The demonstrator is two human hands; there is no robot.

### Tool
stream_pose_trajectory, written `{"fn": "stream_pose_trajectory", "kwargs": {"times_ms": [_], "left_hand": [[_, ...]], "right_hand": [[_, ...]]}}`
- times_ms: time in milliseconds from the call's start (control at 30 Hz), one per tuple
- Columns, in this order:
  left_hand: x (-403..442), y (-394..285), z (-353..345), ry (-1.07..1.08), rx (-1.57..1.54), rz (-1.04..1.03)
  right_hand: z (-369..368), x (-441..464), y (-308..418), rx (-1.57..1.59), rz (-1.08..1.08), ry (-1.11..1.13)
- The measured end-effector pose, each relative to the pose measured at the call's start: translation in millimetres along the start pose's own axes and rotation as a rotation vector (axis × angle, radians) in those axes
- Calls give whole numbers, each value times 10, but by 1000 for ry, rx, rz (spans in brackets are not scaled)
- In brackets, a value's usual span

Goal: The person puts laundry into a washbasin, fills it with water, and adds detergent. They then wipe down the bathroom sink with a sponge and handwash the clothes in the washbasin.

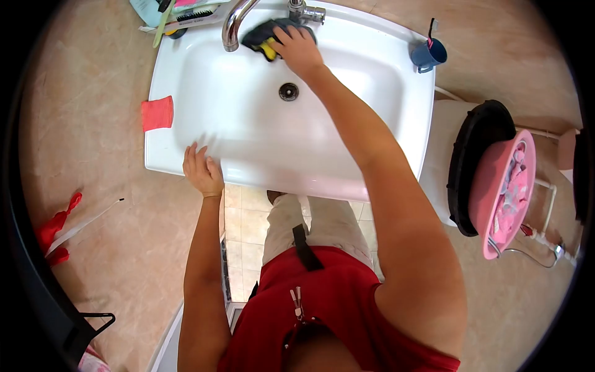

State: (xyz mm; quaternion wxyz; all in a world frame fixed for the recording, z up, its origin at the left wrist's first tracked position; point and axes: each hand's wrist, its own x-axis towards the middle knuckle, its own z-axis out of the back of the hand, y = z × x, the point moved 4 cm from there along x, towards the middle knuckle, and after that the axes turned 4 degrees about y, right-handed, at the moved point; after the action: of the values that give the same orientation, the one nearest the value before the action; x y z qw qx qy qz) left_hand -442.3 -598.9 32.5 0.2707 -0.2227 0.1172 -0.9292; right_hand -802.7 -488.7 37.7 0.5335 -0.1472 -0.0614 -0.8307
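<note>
My right hand [299, 51] presses a dark grey and yellow cleaning cloth [259, 38] against the back of the white sink [248, 139], just right of the curved chrome faucet spout [230, 34]. Its fingers are bent over the cloth. Over the sink's front left rim lies my left hand [203, 169], its fingers stretched out and nothing in them. A folded coral-pink cloth [157, 113] hangs on the left rim, a short way from that hand. The dark drain [289, 92] shows in the middle of the basin.
A blue cup [429, 56] with a toothbrush stands on the right rim. At the back left corner are a comb [192, 16], a green-handled item [162, 26] and other toiletries. To the right, a pink basin [489, 192] holding laundry leans by a black tub [471, 167].
</note>
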Motion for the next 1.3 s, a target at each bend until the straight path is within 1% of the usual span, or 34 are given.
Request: {"fn": "stream_pose_trajectory", "kwargs": {"times_ms": [33,100,233,333,433,467,500,567,600,633,700,767,800,900,967,1033,1100,1167,1233,1267,1300], "left_hand": [[1,0,3,-3,0,0],[8,-16,15,-14,-6,-8],[-8,-2,9,-34,2,-22],[-8,6,-3,-27,3,-14],[-23,40,-29,-43,13,-37],[-35,44,-32,-41,14,-28],[-44,33,-27,-37,14,-20],[-27,37,-25,-37,20,-23],[-34,53,-44,-40,27,-26],[-42,70,-60,-42,33,-24],[-35,87,-72,-43,37,-26],[-69,82,-78,-34,50,-15],[-76,81,-74,-25,61,-9],[-29,100,-97,10,108,-11],[-33,84,-76,22,135,-27],[-27,29,-72,16,149,-60],[58,-140,-111,40,104,-130],[181,-550,-90,77,6,-211],[397,-1158,-261,150,-245,-233],[503,-1523,-379,191,-361,-199],[594,-1839,-592,204,-448,-210]], "right_hand": [[53,-202,-80,-27,44,15],[119,-640,-329,-116,-12,109],[239,-1384,-823,-251,-107,223],[241,-1868,-937,-383,-163,361],[15,-2129,-856,-399,-242,550],[-55,-2126,-803,-251,-350,541],[-143,-2144,-693,-188,-443,565],[-292,-2196,-281,-12,-583,671],[-405,-2265,-38,165,-632,710],[-356,-2314,231,353,-626,799],[-174,-2361,690,696,-426,933],[66,-2360,721,913,-471,930],[147,-2407,643,1021,-455,887],[630,-2625,385,784,-384,1006],[1108,-2853,197,499,-473,1067],[1477,-3176,78,173,-275,693],[1788,-3340,-74,84,-345,536],[1875,-3569,-315,133,-527,439],[1788,-3700,-489,149,-604,309],[1687,-3705,-557,218,-654,329],[1630,-3652,-608,193,-681,262]]}}
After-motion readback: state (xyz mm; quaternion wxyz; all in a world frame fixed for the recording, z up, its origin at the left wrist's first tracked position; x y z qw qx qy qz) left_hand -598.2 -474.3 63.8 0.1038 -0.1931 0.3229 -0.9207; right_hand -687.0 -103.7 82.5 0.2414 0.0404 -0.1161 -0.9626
